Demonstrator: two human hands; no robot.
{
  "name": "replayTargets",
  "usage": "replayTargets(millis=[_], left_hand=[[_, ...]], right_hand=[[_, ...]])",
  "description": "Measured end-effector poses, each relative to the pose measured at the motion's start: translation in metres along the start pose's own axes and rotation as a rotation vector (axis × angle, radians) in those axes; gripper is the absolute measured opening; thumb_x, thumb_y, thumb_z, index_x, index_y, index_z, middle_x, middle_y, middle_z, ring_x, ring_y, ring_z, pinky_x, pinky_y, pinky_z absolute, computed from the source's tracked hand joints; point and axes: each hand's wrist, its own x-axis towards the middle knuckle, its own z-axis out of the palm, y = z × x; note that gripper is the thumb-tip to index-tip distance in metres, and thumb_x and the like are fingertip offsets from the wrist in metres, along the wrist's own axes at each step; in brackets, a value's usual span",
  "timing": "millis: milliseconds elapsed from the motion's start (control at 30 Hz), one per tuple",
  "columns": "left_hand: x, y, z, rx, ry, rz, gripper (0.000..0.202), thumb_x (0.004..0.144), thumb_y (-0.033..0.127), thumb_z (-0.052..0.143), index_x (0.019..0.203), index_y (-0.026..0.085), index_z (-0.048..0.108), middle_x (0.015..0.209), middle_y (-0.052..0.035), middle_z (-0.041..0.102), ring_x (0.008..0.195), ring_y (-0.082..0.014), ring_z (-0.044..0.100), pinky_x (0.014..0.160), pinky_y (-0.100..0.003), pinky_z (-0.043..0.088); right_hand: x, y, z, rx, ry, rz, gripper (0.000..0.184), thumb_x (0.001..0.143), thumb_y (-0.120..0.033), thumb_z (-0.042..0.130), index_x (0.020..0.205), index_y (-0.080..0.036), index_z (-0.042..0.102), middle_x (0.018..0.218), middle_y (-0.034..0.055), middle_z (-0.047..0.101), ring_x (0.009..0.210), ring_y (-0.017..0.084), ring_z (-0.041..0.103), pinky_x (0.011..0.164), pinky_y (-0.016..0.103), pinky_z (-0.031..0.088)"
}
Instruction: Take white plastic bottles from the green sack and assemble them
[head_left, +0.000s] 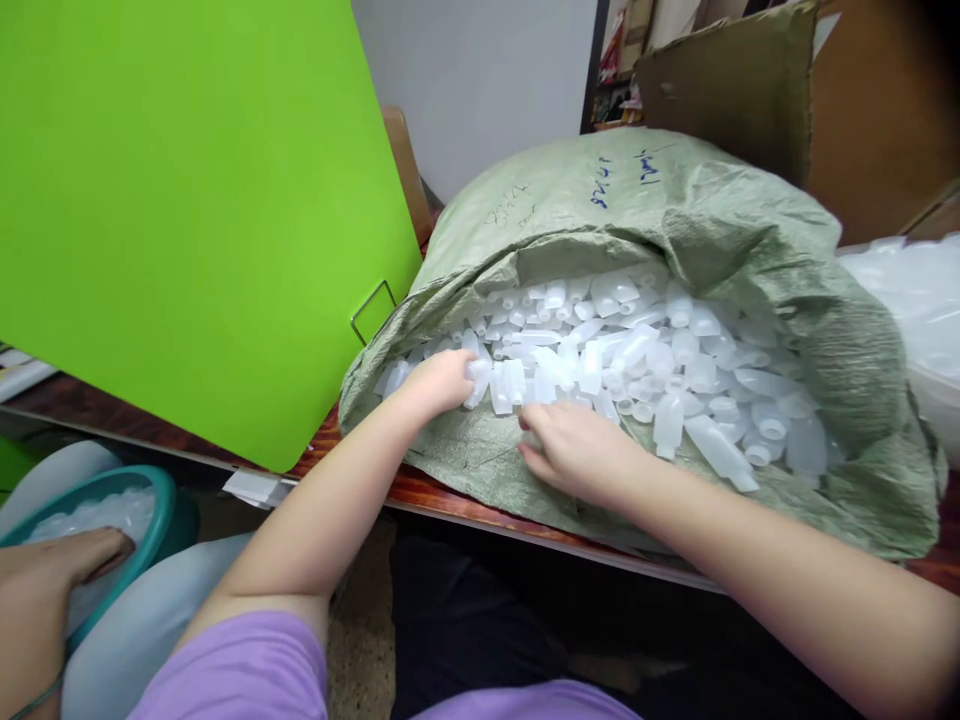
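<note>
A large pale-green woven sack [480, 450] lies on its side, its mouth open toward me. Small translucent white plastic bottles [555, 365] fill the opening and spill onto its lower lip. At the left of the pile, my left hand [442, 382] is closed, with a small plastic bottle [478, 378] at its fingertips. My right hand [574, 445] is lower and further right, over the sack's front edge beside the bottles. Its fingers curl inward, and what they hold is mostly hidden.
The sack rests on a dark red wooden table [322, 440]. A bright green board [187, 200] with a wire handle [373, 308] stands left. Cardboard boxes [727, 90] are behind. At lower left, another person's hand [82, 555] reaches into a teal basin [169, 520] of similar pieces.
</note>
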Motion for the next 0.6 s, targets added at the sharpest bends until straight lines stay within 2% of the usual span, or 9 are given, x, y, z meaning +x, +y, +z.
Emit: replayTargets(millis=[100,167,267,333,467,600], left_hand=[[0.007,-0.005,-0.002,0.147,-0.050,0.256,0.043,0.076,0.011,0.051,0.114,0.027,0.063,0.125,-0.0064,0.056,0.104,-0.0259,0.059,0.091,-0.035,0.044],[0.011,-0.008,-0.002,0.245,-0.111,0.420,0.044,0.077,0.008,0.048,0.113,0.028,0.063,0.132,-0.0047,0.051,0.107,-0.0248,0.057,0.093,-0.035,0.043],[0.012,-0.012,-0.001,0.248,-0.201,0.465,0.046,0.076,0.007,0.048,0.115,0.026,0.062,0.134,-0.0038,0.050,0.109,-0.0225,0.057,0.092,-0.031,0.043],[0.008,-0.013,-0.001,0.234,-0.195,0.448,0.042,0.074,0.007,0.051,0.112,0.023,0.063,0.130,-0.0039,0.054,0.106,-0.0214,0.058,0.091,-0.030,0.044],[-0.020,-0.003,-0.003,0.189,-0.009,0.421,0.041,0.072,0.008,0.056,0.111,0.018,0.059,0.117,-0.0061,0.062,0.104,-0.0232,0.057,0.092,-0.034,0.043],[-0.066,0.029,0.003,-0.004,0.255,0.507,0.039,0.071,0.007,0.060,0.109,0.015,0.061,0.107,-0.0087,0.065,0.098,-0.0238,0.058,0.086,-0.036,0.046]], right_hand=[[-0.032,-0.001,-0.009,0.196,0.027,0.038,0.031,0.091,-0.032,0.039,0.114,-0.019,0.055,0.092,0.0060,0.065,0.087,0.021,0.062,0.075,0.035,0.049],[-0.054,0.001,-0.008,0.368,0.046,0.074,0.030,0.093,-0.034,0.036,0.110,-0.023,0.058,0.091,0.0047,0.062,0.085,0.019,0.061,0.074,0.034,0.050],[-0.083,0.006,0.005,0.603,0.138,0.183,0.026,0.092,-0.039,0.040,0.104,-0.024,0.058,0.091,0.0039,0.061,0.082,0.015,0.061,0.071,0.029,0.052],[-0.096,0.010,0.017,0.715,0.242,0.283,0.027,0.089,-0.042,0.047,0.106,-0.024,0.057,0.092,0.0046,0.062,0.083,0.015,0.061,0.069,0.026,0.053],[-0.110,0.015,0.033,0.851,0.393,0.401,0.039,0.085,-0.041,0.057,0.120,-0.025,0.055,0.104,0.0064,0.064,0.089,0.016,0.063,0.073,0.025,0.055],[-0.112,0.015,0.029,1.014,0.517,0.344,0.032,0.086,-0.031,0.057,0.118,-0.029,0.056,0.114,0.0041,0.064,0.097,0.013,0.063,0.083,0.023,0.053]])
